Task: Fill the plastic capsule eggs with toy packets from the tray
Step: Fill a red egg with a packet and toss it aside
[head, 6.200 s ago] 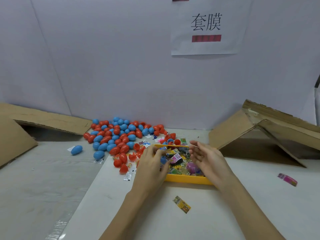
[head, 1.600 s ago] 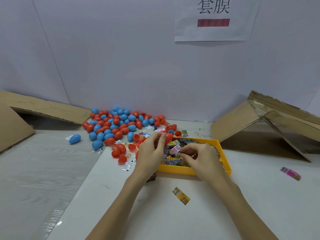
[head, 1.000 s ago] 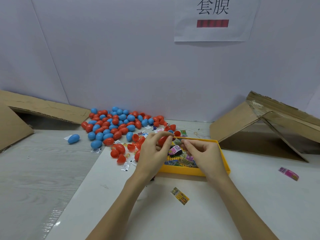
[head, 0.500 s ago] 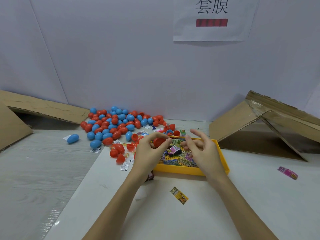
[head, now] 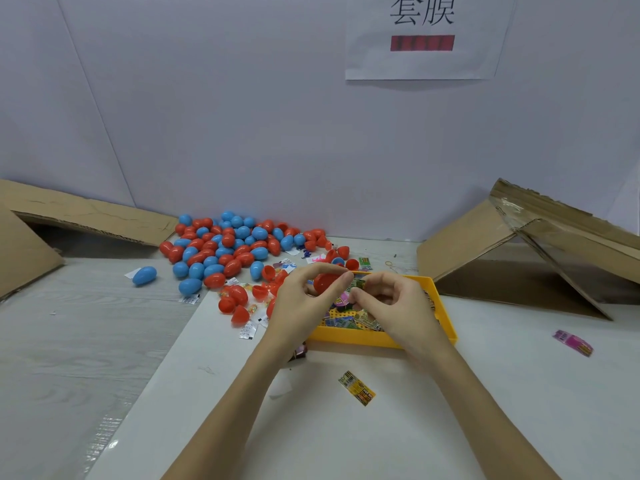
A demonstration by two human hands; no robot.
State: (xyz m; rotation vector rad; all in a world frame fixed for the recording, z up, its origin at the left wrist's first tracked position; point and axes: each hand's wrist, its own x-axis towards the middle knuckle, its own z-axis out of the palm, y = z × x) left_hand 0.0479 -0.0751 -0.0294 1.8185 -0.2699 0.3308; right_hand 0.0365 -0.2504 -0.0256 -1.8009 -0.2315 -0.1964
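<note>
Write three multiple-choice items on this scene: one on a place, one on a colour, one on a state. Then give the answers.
1. Where is the lone blue egg?
A. left of the egg pile
B. in the tray
C. on the cardboard

2. What colour is the tray?
A. green
B. yellow
C. white

3. What is the left hand doing?
A. lying flat
B. holding a red egg half
C. lifting the tray

Answers: 1 A, it lies apart, left of the pile. 2 B, its rim is yellow. 3 B, its fingers curl round the red shell, while the right hand pinches a packet.

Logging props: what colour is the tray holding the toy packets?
Yellow tray; head view.
</note>
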